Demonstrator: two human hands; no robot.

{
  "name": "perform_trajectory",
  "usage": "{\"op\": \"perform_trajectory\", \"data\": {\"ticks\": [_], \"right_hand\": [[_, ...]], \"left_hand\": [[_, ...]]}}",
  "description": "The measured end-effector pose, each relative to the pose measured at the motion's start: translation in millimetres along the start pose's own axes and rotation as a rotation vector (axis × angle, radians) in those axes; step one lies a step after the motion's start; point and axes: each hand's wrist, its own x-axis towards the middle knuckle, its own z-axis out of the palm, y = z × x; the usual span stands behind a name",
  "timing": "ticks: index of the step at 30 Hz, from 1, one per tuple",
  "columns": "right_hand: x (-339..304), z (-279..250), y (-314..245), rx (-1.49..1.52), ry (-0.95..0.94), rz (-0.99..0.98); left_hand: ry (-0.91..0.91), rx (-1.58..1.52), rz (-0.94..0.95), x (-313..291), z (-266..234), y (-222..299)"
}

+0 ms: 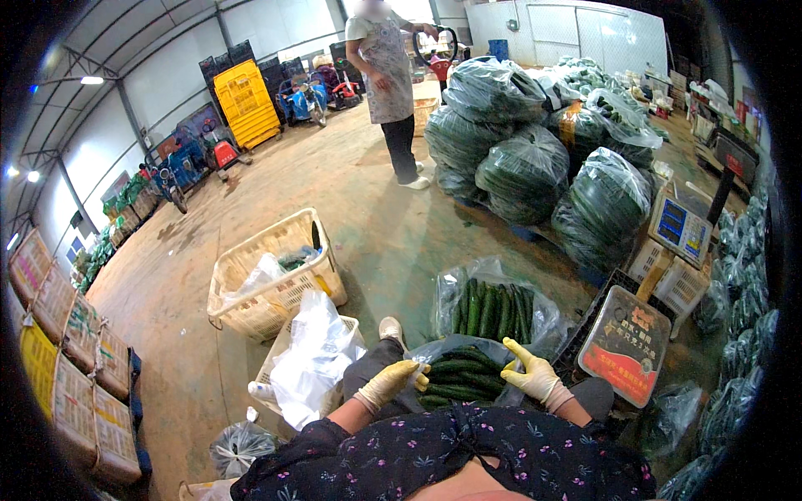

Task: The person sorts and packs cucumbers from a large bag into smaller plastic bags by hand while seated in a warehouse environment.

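In front of my body is a clear plastic bag [407, 397] with dark green cucumbers [458, 376] lying sideways in it. My left hand [389, 385], in a pale yellowish glove, is closed on the bag's left edge. At the right edge is my right hand [535, 377], gloved alike, its thumb and forefinger spread apart next to the cucumbers. Just beyond lies a second clear bag [545, 316], its cucumbers [494, 311] lined up lengthwise.
To the left are a cream crate [276, 305] and white plastic bags [313, 355] in a smaller crate. A scale [625, 344] stands at right. Filled bags [522, 171] are piled ahead, near a standing person [386, 75] beside a pallet-truck handle. Stacked boxes [75, 401] line the far left.
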Motion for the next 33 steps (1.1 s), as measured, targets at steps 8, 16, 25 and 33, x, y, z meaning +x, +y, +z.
{"op": "perform_trajectory", "data": {"ticks": [8, 16, 25, 33], "right_hand": [[-7, 5, 0, 0.082, -0.025, 0.082], [3, 12, 58, 0.65, 0.032, 0.134], [18, 6, 99, 0.908, -0.195, 0.323], [22, 17, 112, 0.74, -0.232, 0.443]], "left_hand": [[0.062, 0.152, -0.031, -24, 43, 20], [0.225, 0.317, -0.07, -30, 3, 12], [-0.039, -0.437, 0.022, -47, -62, 15], [-0.023, -0.543, 0.032, -52, -81, 11]]}}
